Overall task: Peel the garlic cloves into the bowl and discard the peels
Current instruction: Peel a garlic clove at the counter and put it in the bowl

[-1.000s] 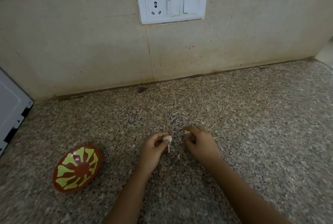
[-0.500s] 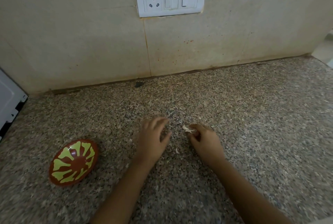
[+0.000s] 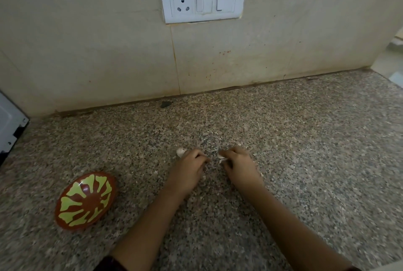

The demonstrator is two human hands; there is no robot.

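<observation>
Speckled granite tabletop (image 3: pixel 305 150) fills my feed, backed by a stained beige tiled wall (image 3: pixel 87 52). At the far left a white appliance (image 3: pixel 8 126) is cut off by the frame edge, so I cannot say what it is. Next comes the brown bowl (image 3: pixel 85 202) with a green pattern, sitting well apart from the hands; its edges are smeared by blur.

Near the middle, a pale garlic clove (image 3: pixel 181 152) peeks out just beyond the far-left side of the left hand (image 3: pixel 189 168). That hand's fingers are curled and cover most of the clove. I cannot tell whether they grip it or only lie against it on the tabletop.

Above, on the wall, is a white switch plate (image 3: pixel 202 1) with a socket.

Just beside the left hand, not touching it, the right hand (image 3: pixel 239 161) is curled, pinching a pale peel scrap (image 3: pixel 221 157) at its fingertips; most of the scrap is hidden. Tiny pale flecks (image 3: pixel 204 178) lie between the wrists, too small to identify. At the right edge something pale (image 3: pixel 394 52) is cropped.
</observation>
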